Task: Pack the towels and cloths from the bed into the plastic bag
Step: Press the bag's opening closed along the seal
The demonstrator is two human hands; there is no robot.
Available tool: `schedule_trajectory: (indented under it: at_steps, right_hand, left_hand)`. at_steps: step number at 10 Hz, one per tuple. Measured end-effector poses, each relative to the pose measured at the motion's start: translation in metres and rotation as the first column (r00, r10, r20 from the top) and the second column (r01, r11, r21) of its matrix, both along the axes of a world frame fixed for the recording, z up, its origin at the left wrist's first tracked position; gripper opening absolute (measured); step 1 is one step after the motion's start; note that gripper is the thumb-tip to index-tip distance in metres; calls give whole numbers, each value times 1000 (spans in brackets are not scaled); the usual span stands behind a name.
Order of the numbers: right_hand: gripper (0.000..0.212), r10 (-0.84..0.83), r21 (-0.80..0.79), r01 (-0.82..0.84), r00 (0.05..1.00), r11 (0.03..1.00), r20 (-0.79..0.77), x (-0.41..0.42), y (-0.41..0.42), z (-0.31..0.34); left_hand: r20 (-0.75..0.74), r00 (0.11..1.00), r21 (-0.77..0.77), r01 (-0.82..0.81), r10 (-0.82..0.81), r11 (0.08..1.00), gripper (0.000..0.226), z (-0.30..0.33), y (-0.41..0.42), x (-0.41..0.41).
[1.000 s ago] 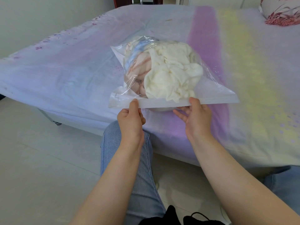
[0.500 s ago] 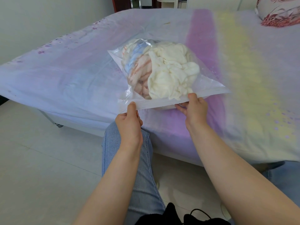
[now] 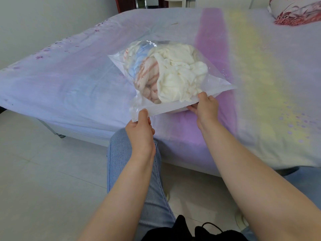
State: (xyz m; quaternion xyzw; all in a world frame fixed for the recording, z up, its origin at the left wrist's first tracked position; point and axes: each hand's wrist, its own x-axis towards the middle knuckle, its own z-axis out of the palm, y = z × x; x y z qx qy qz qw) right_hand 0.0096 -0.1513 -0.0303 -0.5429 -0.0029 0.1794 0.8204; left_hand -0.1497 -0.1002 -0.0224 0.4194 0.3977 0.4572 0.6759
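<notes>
Clear plastic bag (image 3: 175, 108) held at its near, flat edge over the bed (image 3: 69, 80) — bulging with cloth, far end resting on or just above the sheet, hard to tell which. Left hand (image 3: 140, 131) at the bag's near left corner, thumb on top and fingers curled beneath, pinching the plastic. Right hand (image 3: 205, 106) farther along the same edge, toward the right, thumb pressed on top and fingers tucked under, likewise pinching the bag. Edge between the two hands stretched fairly flat and slanting, higher at the right.

Inside the bag: a crumpled cream-white towel (image 3: 180, 75) filling the right and near part, a pink-and-white striped cloth (image 3: 149, 73) beside it to the left, and a pale blue cloth (image 3: 139, 58) at the far left — all pressed together against the plastic.

Bed covered with a pale lilac sheet carrying a purple band (image 3: 210, 35) and a yellowish band to its right. Red-patterned pillow (image 3: 295, 13) at the far right corner of the bed. Blue jeans (image 3: 125, 153) on the person's leg below the left hand, light tiled floor (image 3: 43, 180) under it
</notes>
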Motion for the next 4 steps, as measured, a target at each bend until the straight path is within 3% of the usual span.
schedule_trajectory:
  at_steps: [1,2,4]
  right_hand:
    - [15,-16,-40,16,1000,999,-2,15,3,-1]
    - [12,3,-63,-4,1000,998,-26,42,-2,2]
    - [32,303,-75,-303,953,950,-5,73,-40,21]
  left_hand:
    - [-12,1000,-37,28,-28,999,35,-2,-10,11]
    - [-127,970,-14,205,-205,979,32,3,-18,27]
    - [-198,863,151,495,-465,856,31,14,-25,53]
